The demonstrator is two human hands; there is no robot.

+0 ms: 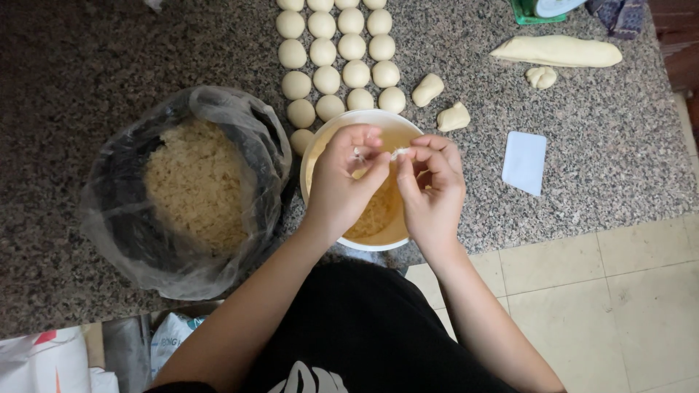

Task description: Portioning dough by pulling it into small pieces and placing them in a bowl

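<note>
Where speckled granite worktop (87, 51) meets beige floor tiles (619, 291), left hand (342, 182) and right hand (431, 191) hover over white bowl (320, 138) at worktop edge, fingers of both pinched narrow on small dough piece (398, 153). Dough balls (338, 51) in rows behind bowl; bag-lined tub of crumbs (191, 182) left; white scraper (524, 161) right.

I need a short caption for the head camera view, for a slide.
Both hands, left and right, pinch a small dough piece above a white bowl, beside rows of dough balls.
</note>
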